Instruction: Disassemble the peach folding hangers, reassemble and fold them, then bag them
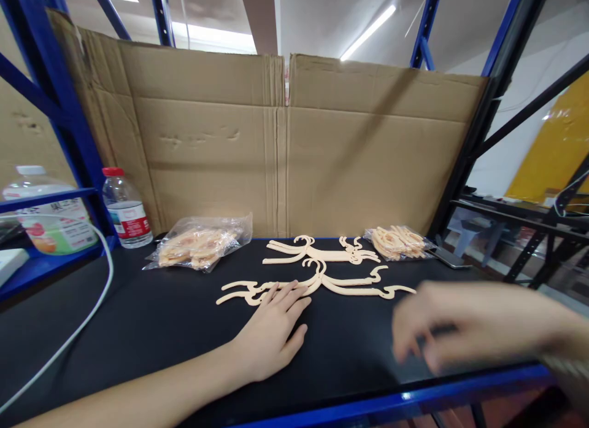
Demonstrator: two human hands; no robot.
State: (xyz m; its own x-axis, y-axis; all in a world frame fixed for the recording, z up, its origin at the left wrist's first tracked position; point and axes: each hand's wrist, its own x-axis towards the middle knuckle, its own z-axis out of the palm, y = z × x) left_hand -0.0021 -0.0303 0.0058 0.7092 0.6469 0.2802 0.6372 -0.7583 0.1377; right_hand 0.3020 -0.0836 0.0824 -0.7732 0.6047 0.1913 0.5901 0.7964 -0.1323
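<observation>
My left hand (276,330) lies with its fingers spread, the fingertips resting on the left part of a cream-coloured curved cutout piece (352,287) on the black table. Blurred by motion, my right hand (430,326) hangs over the table's right front part, to the right of that piece; whether its fingers hold anything is smeared. Behind, a second cream cutout (326,254) with curled ends lies flat. Clear plastic bags of similar pieces stand at the back left (197,244) and back right (398,242).
A red-capped bottle (129,213) and a larger white-capped bottle (55,216) stand at the left. A white cable (103,293) curves over the table's left side. Cardboard panels (216,145) wall the back. A phone-like flat object (451,256) lies at the back right.
</observation>
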